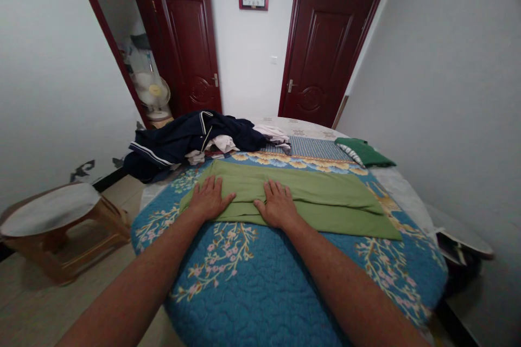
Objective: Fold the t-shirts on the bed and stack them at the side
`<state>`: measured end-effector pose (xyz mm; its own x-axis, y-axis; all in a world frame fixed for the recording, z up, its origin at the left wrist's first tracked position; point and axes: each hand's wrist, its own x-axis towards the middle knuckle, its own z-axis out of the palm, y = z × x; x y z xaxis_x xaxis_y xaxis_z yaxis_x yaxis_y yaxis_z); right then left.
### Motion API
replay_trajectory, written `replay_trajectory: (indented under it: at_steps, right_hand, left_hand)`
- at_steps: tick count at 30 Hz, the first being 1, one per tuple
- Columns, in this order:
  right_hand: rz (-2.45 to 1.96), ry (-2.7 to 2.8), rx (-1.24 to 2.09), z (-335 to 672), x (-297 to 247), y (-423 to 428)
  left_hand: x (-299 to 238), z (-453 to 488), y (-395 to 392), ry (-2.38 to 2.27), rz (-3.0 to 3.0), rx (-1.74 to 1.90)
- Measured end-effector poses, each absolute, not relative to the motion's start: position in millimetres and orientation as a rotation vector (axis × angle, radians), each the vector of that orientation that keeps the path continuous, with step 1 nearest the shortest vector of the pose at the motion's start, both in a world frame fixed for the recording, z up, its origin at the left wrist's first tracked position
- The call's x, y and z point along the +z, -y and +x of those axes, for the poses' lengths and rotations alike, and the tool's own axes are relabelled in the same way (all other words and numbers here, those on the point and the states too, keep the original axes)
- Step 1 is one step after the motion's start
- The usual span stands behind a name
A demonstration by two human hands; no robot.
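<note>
A green garment, folded lengthwise into a long strip, lies across the table; it looks like trousers, though its exact kind is hard to make out. My left hand rests flat on its left end, fingers spread. Near the middle of the strip, my right hand lies palm down with its fingers stretched out. Both hands press on the cloth and hold nothing. Beneath the garment spreads a blue quilted cover with flower branches.
Dark navy clothes are heaped at the back left over paler cloth. A folded green garment sits at the back right. Left of the table stands a stool; another seat is at the right. Two red doors are behind.
</note>
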<state>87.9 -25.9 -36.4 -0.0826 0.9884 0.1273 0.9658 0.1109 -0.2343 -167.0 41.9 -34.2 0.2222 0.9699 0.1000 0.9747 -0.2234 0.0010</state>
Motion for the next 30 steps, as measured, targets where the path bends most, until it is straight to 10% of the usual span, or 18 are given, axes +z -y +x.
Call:
replay_trajectory:
  at_steps: [30]
  right_hand:
    - [-1.877,2.042,0.080,146.5,-32.5,46.8]
  left_hand:
    - [-31.2,-73.2,-67.5,1.526,-2.709,-0.139]
